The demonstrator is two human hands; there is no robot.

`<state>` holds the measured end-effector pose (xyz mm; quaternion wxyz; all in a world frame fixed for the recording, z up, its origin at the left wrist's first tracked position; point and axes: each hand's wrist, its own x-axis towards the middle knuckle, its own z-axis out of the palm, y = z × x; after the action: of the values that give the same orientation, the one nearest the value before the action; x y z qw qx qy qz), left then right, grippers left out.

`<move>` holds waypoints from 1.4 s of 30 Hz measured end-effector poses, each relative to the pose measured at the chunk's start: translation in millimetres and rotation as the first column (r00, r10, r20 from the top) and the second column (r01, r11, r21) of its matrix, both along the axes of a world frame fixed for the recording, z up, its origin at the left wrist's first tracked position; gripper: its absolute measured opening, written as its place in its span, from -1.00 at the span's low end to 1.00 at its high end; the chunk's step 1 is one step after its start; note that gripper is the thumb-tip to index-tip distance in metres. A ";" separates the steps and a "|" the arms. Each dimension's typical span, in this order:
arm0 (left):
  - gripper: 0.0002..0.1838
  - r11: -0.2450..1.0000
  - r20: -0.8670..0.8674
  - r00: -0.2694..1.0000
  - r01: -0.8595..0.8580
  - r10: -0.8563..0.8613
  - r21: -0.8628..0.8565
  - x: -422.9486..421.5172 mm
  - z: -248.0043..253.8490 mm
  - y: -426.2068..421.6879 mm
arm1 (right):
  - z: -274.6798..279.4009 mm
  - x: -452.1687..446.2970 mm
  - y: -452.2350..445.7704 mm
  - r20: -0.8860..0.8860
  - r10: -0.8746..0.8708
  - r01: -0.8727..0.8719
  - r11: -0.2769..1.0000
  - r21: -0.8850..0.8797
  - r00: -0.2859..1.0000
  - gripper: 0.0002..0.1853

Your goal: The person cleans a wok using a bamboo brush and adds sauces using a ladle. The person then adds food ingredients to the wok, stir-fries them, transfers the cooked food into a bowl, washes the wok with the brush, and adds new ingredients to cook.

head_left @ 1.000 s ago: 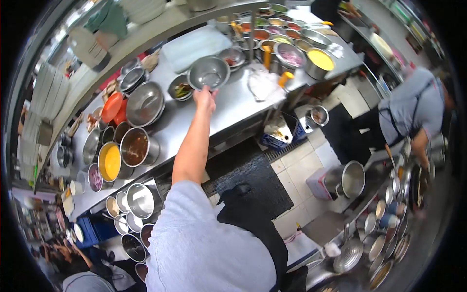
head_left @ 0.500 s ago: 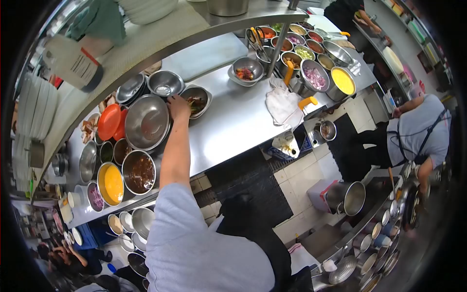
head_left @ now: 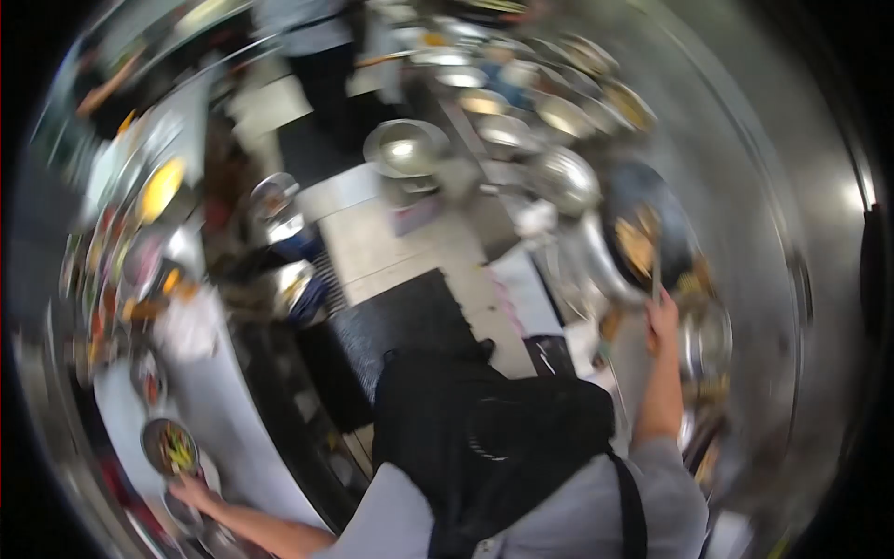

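Observation:
At the lower left, my left hand (head_left: 192,492) is closed at the rim of a metal bowl (head_left: 149,447) with green and yellow vegetable pieces in it, over the steel counter (head_left: 205,401). On the right, my right hand (head_left: 661,319) grips the handle of a metal utensil (head_left: 656,265). Its far end reaches into a dark wok (head_left: 666,205) that holds light brown food (head_left: 635,244). Motion blur hides the finger details.
Pans and a strainer (head_left: 563,180) line the stove side. A large pot (head_left: 405,147) stands beyond the floor mat (head_left: 410,321). A cloth (head_left: 186,326) and a yellow-filled container (head_left: 162,189) are on the left counter. Another person (head_left: 307,28) stands at the top.
The view has swung toward the stove. My left hand has gone from the empty bowl it set down to the vegetable bowl. My right hand, unseen before, now shows with the utensil.

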<state>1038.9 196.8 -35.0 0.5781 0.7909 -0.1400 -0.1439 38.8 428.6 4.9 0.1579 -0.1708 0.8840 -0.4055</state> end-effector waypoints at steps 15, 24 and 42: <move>-0.57 -0.281 -0.159 -0.359 0.885 -0.920 -0.371 -832.4 20.1 -84.5 | -61.4 6.1 115.9 -0.275 -0.197 0.223 0.973 0.066 0.941 -0.36; -0.69 -0.475 0.713 -0.446 0.862 -0.541 0.178 -1084.8 22.3 -27.3 | -6.4 19.7 159.7 -0.337 -0.147 0.282 0.875 0.394 0.930 -0.32; -0.80 -0.047 -0.155 -0.095 0.956 -0.983 -0.290 -987.2 -2.4 -115.8 | -28.0 -11.9 137.4 -0.336 -0.113 0.137 0.989 0.048 0.935 -0.40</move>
<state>51.6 81.0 -37.5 0.3403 0.3819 -0.5782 -0.6357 26.9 566.0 -23.1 -0.0137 -0.1745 0.9208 -0.3485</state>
